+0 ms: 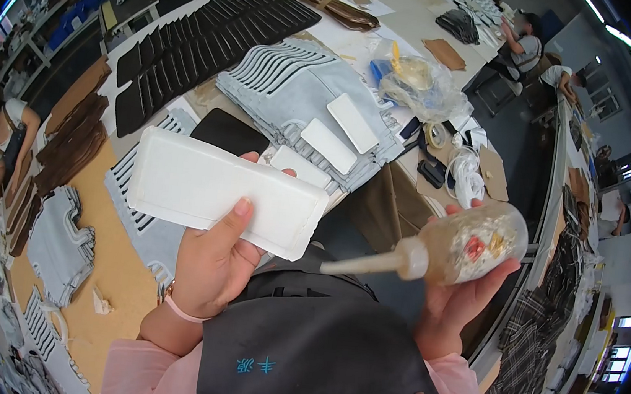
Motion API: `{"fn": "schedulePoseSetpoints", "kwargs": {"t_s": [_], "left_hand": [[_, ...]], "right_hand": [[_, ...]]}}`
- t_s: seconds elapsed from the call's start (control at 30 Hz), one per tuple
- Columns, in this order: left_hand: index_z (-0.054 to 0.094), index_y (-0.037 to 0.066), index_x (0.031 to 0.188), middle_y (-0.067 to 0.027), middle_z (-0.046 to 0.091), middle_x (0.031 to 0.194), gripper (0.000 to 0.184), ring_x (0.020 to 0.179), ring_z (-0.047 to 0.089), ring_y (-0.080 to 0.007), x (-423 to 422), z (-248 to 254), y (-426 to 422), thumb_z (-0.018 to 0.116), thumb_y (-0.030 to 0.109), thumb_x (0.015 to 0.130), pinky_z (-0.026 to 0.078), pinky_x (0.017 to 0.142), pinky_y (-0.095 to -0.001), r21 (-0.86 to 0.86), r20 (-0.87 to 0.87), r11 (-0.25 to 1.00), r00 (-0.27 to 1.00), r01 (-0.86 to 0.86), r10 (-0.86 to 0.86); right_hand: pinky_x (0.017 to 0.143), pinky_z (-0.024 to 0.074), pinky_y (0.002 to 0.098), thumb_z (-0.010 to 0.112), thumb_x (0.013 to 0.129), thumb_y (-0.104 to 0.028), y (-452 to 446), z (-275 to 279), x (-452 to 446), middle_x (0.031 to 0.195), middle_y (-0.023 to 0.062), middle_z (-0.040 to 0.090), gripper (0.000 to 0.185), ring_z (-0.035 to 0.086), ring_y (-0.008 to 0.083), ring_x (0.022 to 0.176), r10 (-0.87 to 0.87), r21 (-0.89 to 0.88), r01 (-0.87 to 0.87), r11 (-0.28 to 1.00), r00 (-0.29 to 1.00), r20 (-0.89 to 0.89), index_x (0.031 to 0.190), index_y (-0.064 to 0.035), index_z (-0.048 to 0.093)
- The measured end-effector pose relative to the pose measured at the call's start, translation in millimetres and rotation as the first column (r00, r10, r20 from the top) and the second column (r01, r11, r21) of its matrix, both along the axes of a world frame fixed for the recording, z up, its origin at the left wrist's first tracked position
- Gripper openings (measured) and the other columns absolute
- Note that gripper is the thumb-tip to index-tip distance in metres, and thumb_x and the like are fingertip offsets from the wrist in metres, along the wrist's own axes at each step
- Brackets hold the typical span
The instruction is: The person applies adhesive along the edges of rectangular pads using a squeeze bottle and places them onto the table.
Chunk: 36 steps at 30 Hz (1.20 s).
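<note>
Hands apart, the left [219, 268] clamped on a white panel [227, 193], the right [467, 294] round a glue bottle [472, 244]; beyond the panel, grey pieces [307, 92] lie stacked on the desk [114, 245], beside black strips [201, 39]

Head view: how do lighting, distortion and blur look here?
Head view: strong fisheye, black corners, the table's edges bowing outward; ceiling tubes and the far-right window blown out. Head view: bottle and white panel look reasonably sharp, while distant workers are small and soft.
</note>
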<state>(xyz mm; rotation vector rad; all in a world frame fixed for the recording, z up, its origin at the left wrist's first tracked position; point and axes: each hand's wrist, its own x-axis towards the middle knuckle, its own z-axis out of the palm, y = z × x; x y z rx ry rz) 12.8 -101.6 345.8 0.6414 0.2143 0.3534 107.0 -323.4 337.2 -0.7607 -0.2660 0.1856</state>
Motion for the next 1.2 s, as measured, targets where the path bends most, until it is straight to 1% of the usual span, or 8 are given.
{"fn": "schedulePoseSetpoints", "kwargs": {"t_s": [0.1, 0.13, 0.33, 0.43, 0.53, 0.63, 0.93, 1.2], "left_hand": [[0.029, 0.001, 0.128, -0.0217, 0.040, 0.124, 0.041, 0.120, 0.038, -0.0303, 0, 1, -1, 0.042, 0.004, 0.089, 0.036, 0.098, -0.0447, 0.009, -0.002, 1.000, 1.000, 0.020, -0.020], [0.028, 0.001, 0.128, -0.0220, 0.040, 0.124, 0.040, 0.120, 0.039, -0.0306, -1, 2, -1, 0.041, 0.004, 0.090, 0.036, 0.098, -0.0445, 0.009, -0.003, 0.999, 1.000, 0.030, -0.030], [0.028, 0.001, 0.128, -0.0223, 0.041, 0.123, 0.040, 0.120, 0.039, -0.0308, -1, 1, -2, 0.040, 0.005, 0.090, 0.036, 0.098, -0.0440, 0.003, 0.024, 0.999, 0.999, 0.049, -0.049], [0.028, 0.001, 0.128, -0.0228, 0.041, 0.124, 0.040, 0.120, 0.039, -0.0309, -2, 2, -3, 0.041, 0.006, 0.090, 0.036, 0.098, -0.0440, 0.008, -0.010, 0.999, 0.999, 0.036, -0.036], [0.028, 0.002, 0.128, -0.0233, 0.041, 0.124, 0.040, 0.120, 0.039, -0.0311, -2, 2, -3, 0.042, 0.006, 0.090, 0.036, 0.098, -0.0442, 0.004, -0.016, 0.999, 0.999, 0.045, -0.045], [0.029, 0.002, 0.128, -0.0236, 0.041, 0.122, 0.043, 0.119, 0.039, -0.0309, -2, 3, -4, 0.044, 0.004, 0.088, 0.038, 0.096, -0.0461, -0.017, 0.000, 0.999, 0.999, 0.037, -0.037], [0.028, 0.003, 0.128, -0.0243, 0.040, 0.125, 0.040, 0.119, 0.039, -0.0329, -4, 2, -6, 0.041, 0.008, 0.090, 0.037, 0.097, -0.0457, -0.019, 0.037, 0.997, 0.997, 0.069, -0.069], [0.027, 0.005, 0.129, -0.0227, 0.039, 0.126, 0.041, 0.122, 0.036, -0.0319, -4, 3, -8, 0.041, 0.008, 0.091, 0.037, 0.096, -0.0476, -0.050, 0.054, 0.996, 0.996, 0.072, -0.069]], "right_hand": [[0.093, 0.0408, 0.0456, 0.049, 0.077, -0.059, 2, 1, 6, 0.125, 0.0158, 0.040, 0.082, 0.042, 0.0306, 0.116, -0.275, -0.188, 0.324, 0.927, 0.930, 0.242, 0.131, -0.0021, 0.025], [0.095, 0.0400, 0.0442, 0.053, 0.073, -0.061, 2, 3, 5, 0.124, 0.0187, 0.041, 0.089, 0.044, 0.0316, 0.115, -0.275, -0.224, 0.341, 0.913, 0.920, 0.281, 0.131, -0.0009, 0.023], [0.095, 0.0392, 0.0453, 0.060, 0.064, -0.064, 7, 11, -1, 0.121, 0.0253, 0.044, 0.100, 0.049, 0.0333, 0.109, -0.228, -0.325, 0.340, 0.883, 0.913, 0.337, 0.130, 0.0005, 0.021], [0.095, 0.0394, 0.0454, 0.060, 0.063, -0.064, 7, 11, -1, 0.121, 0.0250, 0.044, 0.101, 0.048, 0.0325, 0.110, -0.247, -0.326, 0.353, 0.877, 0.913, 0.326, 0.130, 0.0009, 0.021], [0.095, 0.0376, 0.0505, 0.064, 0.060, -0.065, 8, 13, -1, 0.118, 0.0198, 0.046, 0.102, 0.048, 0.0325, 0.110, -0.228, -0.340, 0.330, 0.881, 0.924, 0.305, 0.130, -0.0061, 0.019], [0.094, 0.0400, 0.0436, 0.061, 0.066, -0.062, 6, 7, 1, 0.121, 0.0251, 0.044, 0.098, 0.049, 0.0310, 0.110, -0.215, -0.321, 0.332, 0.887, 0.912, 0.350, 0.130, 0.0012, 0.021], [0.095, 0.0385, 0.0417, 0.047, 0.079, -0.058, -1, -5, 5, 0.124, 0.0240, 0.040, 0.081, 0.044, 0.0286, 0.115, -0.124, -0.261, 0.193, 0.946, 0.959, 0.256, 0.131, -0.0003, 0.023], [0.093, 0.0407, 0.0447, 0.052, 0.076, -0.059, -1, -19, -2, 0.120, 0.0179, 0.044, 0.084, 0.044, 0.0303, 0.114, -0.032, -0.263, 0.069, 0.962, 0.989, 0.141, 0.130, -0.0001, 0.026]]}}
